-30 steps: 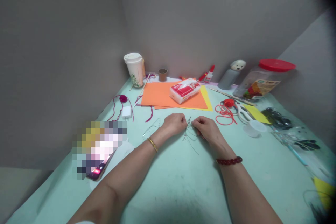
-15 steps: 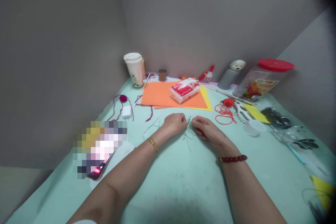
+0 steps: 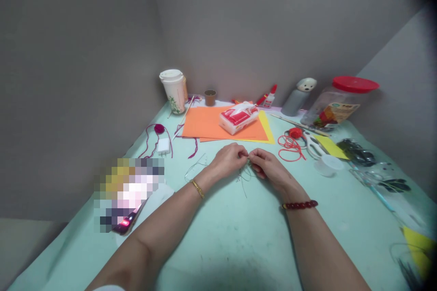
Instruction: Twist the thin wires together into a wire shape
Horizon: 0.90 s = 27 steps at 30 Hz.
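a small bundle of thin greenish wire (image 3: 246, 170) lies between the two hands. its top part is held just at the fingertips (image 3: 245, 153), and its loose ends hang down to the pale green table cover (image 3: 218, 248). the left hand (image 3: 229, 160) and the right hand (image 3: 268, 166) are almost touching. both are nearly closed and pinch the wire from two sides, but the fingers hide the exact place of the pinch. a gold bracelet (image 3: 198, 189) is on the left wrist, and a dark red bead bracelet (image 3: 299, 205) is on the right wrist.

a thin wire loop (image 3: 195, 168) lies on the cover just left of the left hand. the orange paper sheet (image 3: 211, 122) lies a little beyond the hands, with a yellow paper sheet (image 3: 264, 128) under its right edge and a pack of tissues (image 3: 239, 118) on top. to the right of the orange sheet are red string (image 3: 290, 149) and white-handled scissors (image 3: 313, 144). behind it stand a paper cup (image 3: 174, 92), a small brown pot (image 3: 210, 97) and a glue bottle (image 3: 269, 98). to its left lie purple yarn (image 3: 159, 128) and a white charger (image 3: 164, 146). further right stands a clear jar with a red lid (image 3: 341, 102).
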Tool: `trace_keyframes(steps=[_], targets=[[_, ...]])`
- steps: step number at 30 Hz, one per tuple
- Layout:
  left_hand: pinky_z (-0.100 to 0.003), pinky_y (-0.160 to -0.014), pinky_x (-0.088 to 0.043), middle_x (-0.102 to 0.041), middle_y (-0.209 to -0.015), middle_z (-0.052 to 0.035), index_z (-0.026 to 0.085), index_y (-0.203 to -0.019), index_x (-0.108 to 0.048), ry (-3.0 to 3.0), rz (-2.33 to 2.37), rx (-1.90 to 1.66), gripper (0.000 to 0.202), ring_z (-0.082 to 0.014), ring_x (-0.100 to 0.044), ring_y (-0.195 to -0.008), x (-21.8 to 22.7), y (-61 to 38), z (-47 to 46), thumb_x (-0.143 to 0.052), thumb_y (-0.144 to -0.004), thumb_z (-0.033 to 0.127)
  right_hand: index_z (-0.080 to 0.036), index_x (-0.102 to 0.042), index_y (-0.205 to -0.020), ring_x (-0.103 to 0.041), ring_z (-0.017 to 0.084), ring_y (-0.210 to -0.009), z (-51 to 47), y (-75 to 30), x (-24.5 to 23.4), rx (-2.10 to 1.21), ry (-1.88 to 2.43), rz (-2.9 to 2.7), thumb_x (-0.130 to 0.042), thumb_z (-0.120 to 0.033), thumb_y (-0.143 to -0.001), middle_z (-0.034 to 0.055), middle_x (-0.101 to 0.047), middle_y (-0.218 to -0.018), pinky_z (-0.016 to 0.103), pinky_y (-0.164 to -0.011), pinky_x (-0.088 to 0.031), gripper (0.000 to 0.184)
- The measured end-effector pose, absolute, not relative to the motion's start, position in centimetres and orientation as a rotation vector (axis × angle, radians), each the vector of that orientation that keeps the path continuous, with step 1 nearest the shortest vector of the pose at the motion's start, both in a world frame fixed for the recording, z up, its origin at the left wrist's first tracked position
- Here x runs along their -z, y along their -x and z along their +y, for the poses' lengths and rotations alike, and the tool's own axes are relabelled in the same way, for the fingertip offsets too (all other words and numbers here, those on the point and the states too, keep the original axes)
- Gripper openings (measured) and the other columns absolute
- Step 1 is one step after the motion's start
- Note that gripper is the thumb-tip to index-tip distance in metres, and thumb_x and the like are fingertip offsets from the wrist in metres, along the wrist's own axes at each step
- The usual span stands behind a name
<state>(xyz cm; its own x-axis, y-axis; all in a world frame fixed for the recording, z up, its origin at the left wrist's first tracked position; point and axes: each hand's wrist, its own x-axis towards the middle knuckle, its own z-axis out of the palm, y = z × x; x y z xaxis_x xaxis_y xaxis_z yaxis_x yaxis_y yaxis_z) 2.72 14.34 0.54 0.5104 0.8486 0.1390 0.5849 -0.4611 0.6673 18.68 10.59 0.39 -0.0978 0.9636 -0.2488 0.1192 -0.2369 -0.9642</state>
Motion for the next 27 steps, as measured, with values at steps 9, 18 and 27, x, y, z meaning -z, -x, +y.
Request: trace_keyframes(steps=[9,18,27], targets=[[-0.024,-0.066,-0.038,-0.059,-0.08,-0.0001,0.02,-0.08,-0.062,-2.278,1.145,-0.665,0.015,-0.0127,-0.053,-0.075,-0.3,-2.7,14.1,-0.048,-0.079,0.023,-0.017,-0.049,-0.076,-0.033,0.007,-0.045,10.6,-19.4,-0.1,-1.342,1.438,-1.371,-0.059,-0.035,-0.078,-0.0049,-0.04,-0.053,0.021,-0.042,-0.022,0.02],[-0.025,-0.058,-0.033,-0.055,-0.072,0.0002,0.018,-0.071,-0.051,-2.07,1.228,-0.475,0.021,-0.0123,-0.047,-0.066,-1.5,-3.5,12.3,-0.04,-0.082,0.032,-0.016,-0.048,-0.076,-0.034,0.007,-0.047,10.5,-19.8,-0.1,-1.46,1.354,-1.48,-0.056,-0.036,-0.081,-0.0045,-0.042,-0.053,0.02,-0.043,-0.024,0.021],[-0.02,-0.059,-0.036,-0.052,-0.067,0.0046,0.018,-0.067,-0.054,-1.849,0.504,0.074,0.009,-0.0071,-0.045,-0.063,-5.1,-5.0,6.4,-0.053,-0.072,0.025,-0.015,-0.051,-0.078,-0.046,0.008,-0.049,10.7,-19.4,-0.4,-1.455,1.52,-1.204,-0.052,-0.033,-0.081,0.0026,-0.058,-0.074,0.02,-0.039,-0.028,0.018]])
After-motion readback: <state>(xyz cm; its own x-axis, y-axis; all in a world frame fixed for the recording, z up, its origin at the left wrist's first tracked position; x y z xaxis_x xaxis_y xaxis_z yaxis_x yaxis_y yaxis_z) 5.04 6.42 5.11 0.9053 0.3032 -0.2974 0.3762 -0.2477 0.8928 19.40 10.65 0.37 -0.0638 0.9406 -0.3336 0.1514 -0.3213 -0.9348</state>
